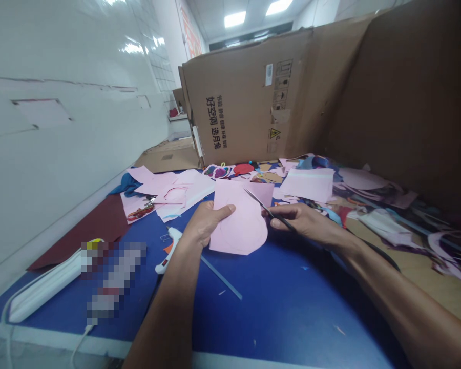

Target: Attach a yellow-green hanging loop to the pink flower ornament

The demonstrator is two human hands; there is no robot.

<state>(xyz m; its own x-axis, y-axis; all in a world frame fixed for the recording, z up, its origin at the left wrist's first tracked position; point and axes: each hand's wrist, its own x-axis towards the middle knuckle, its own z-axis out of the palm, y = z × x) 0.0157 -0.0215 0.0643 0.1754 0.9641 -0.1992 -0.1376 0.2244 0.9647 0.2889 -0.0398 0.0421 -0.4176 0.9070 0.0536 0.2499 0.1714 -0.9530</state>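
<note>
My left hand (205,223) pinches the left edge of a pink sheet of paper (240,220), thumb on top, holding it just above the blue table (276,302). The sheet's lower right side is cut into a curve. My right hand (305,220) is closed on a pair of scissors (263,205), whose blades point up and left into the sheet's right edge. Both forearms reach in from the bottom of the view.
Pink paper scraps (176,192) and coloured cut-outs litter the far table. A white glue gun (169,251) lies left of my left wrist, a glue stick (221,277) beside it. Large cardboard boxes (253,102) wall the back and right. A white pouch (46,287) lies near left.
</note>
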